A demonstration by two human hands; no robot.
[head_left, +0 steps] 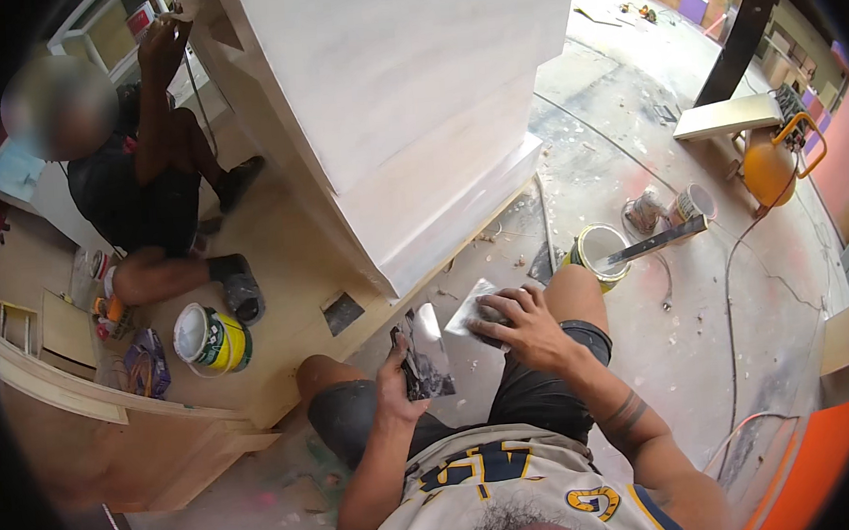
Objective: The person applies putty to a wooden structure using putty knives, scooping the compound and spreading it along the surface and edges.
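Note:
My left hand (394, 388) is closed round the edge of a flat metal scraper (428, 347), smeared dark at its near end and shiny at the far end. In my right hand (529, 329) is a second scraper (468, 313), a thin pale blade with my fingers pressed over its dark grip. The two blades are close but apart, above my lap. In front of me stands a large white-coated panel structure (434, 99) with a pale base. By my right knee is a bucket (599, 249) of whitish paste, a long flat bar (661, 239) lying across its rim.
A co-worker (137, 166) sits at the left on the wooden platform (292, 317), near a yellow-and-black bucket (210, 338). Two smaller tubs (693, 205) stand at the right. Farther off is an orange compressor tank (769, 168); a hose (730, 305) trails across the dusty floor.

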